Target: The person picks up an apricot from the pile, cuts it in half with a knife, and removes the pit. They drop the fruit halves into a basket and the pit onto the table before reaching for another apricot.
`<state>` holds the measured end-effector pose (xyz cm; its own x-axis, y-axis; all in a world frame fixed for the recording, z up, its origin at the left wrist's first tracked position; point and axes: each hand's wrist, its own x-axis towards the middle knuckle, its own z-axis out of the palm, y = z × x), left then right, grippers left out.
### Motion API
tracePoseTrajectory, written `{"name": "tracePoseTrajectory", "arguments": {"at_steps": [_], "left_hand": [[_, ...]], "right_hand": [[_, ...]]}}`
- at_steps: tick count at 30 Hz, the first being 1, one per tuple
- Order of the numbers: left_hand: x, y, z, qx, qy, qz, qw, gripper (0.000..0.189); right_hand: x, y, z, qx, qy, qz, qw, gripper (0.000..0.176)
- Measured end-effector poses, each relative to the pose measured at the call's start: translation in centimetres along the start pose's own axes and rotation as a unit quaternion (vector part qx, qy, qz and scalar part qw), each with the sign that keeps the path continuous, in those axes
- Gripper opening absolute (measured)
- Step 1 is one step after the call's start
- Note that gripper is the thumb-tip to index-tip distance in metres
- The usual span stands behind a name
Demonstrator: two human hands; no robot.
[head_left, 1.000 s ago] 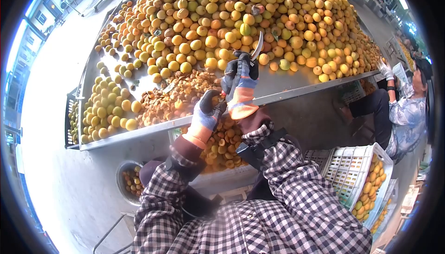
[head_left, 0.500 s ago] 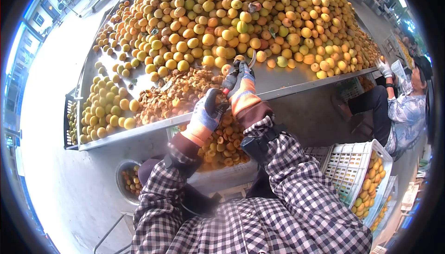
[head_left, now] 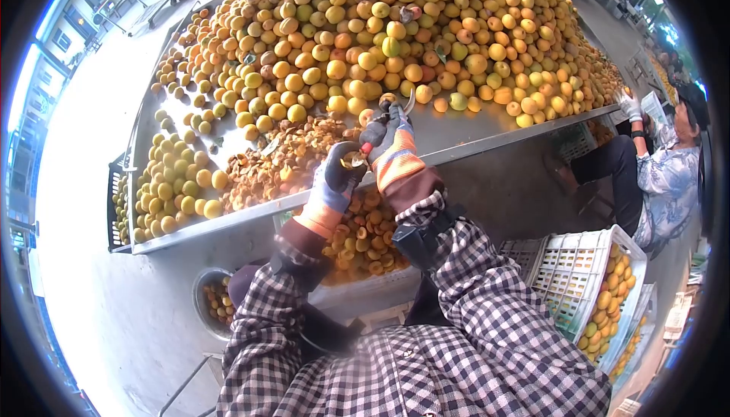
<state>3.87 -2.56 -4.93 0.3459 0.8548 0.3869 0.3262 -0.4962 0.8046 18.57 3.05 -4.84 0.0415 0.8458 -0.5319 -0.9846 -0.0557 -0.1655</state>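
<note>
My left hand (head_left: 334, 177), in a grey-and-orange glove, is closed round a small piece of yellow fruit (head_left: 353, 160) that shows at its fingertips. Beside it, my gloved right hand (head_left: 392, 142) grips a knife with a red handle (head_left: 366, 149) and a curved blade (head_left: 411, 102). A small fruit (head_left: 387, 99) shows at the tips of the right fingers. Both hands are over the table's front edge, near a heap of brownish fruit scraps (head_left: 285, 155). Behind them rises a large pile of yellow-orange fruit (head_left: 365, 29).
Greenish fruit (head_left: 171, 181) lies at the table's left. Below my hands are cut fruit pieces (head_left: 363, 238); a round bucket (head_left: 204, 303) stands lower left. White crates (head_left: 570, 269) of fruit stand lower right. Another person (head_left: 661, 181) sits at the right, a gloved hand near the table.
My left hand has turned slightly, and the fruit piece at its fingertips now shows. My right hand has shifted a little left with the knife. The view has moved slightly.
</note>
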Motion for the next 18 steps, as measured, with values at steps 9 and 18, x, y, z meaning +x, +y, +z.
{"name": "tracePoseTrajectory", "arguments": {"at_steps": [9,18], "left_hand": [[0.8,-1.9,-1.4,-0.26,0.052,-0.192,0.945,0.028],[2.4,-3.3,-4.2,-0.397,0.046,-0.364,0.842,0.056]], "right_hand": [[-3.3,-0.7,2.7,-0.187,-0.093,-0.247,0.946,0.019],[-2.6,2.0,-0.1,-0.553,-0.234,-0.321,0.732,0.017]]}}
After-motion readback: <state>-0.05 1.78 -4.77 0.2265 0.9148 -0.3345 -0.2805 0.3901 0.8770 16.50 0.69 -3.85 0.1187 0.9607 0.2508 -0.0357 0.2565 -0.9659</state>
